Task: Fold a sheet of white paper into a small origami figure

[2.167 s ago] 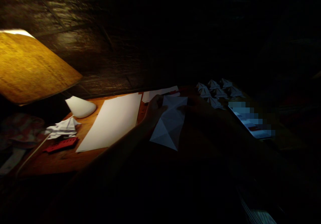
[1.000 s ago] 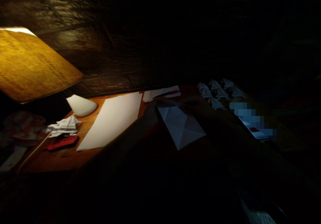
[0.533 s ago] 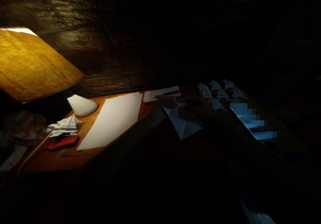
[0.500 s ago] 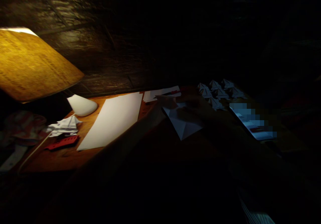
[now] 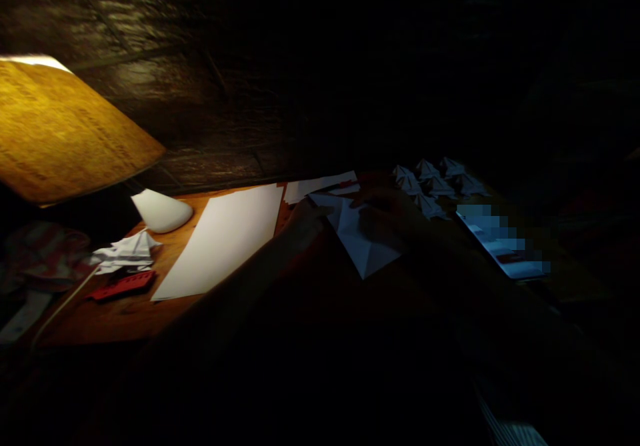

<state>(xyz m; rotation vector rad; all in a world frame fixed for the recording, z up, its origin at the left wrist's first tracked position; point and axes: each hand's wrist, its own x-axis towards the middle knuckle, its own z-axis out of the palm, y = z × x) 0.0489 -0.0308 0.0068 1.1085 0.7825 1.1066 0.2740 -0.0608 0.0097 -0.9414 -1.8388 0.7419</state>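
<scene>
A sheet of folded white paper point(image 5: 364, 249) with crease lines and a point toward me lies on the dark middle of the table. My left hand point(image 5: 311, 218) pinches its far left corner. Over its far right part, my right hand point(image 5: 387, 207) has its fingers bent onto the paper; deep shadow hides most of their detail. Several small folded paper figures point(image 5: 440, 186) stand in a group beyond my right hand. To the right, a lit phone point(image 5: 500, 249) lies on the table.
A stack of white paper point(image 5: 227, 239) lies left of my hands, with more paper pieces point(image 5: 320, 185) behind. Further left are a lamp base point(image 5: 163, 213), a yellow lampshade point(image 5: 70, 129), a crumpled-looking folded paper point(image 5: 127, 251) and a red object point(image 5: 123, 286). A dark wall rises behind.
My left hand has shifted slightly left, out to the paper's corner. The paper's far left part, raised and shadowed before, now shows lighter and flatter. My right hand stays over the paper.
</scene>
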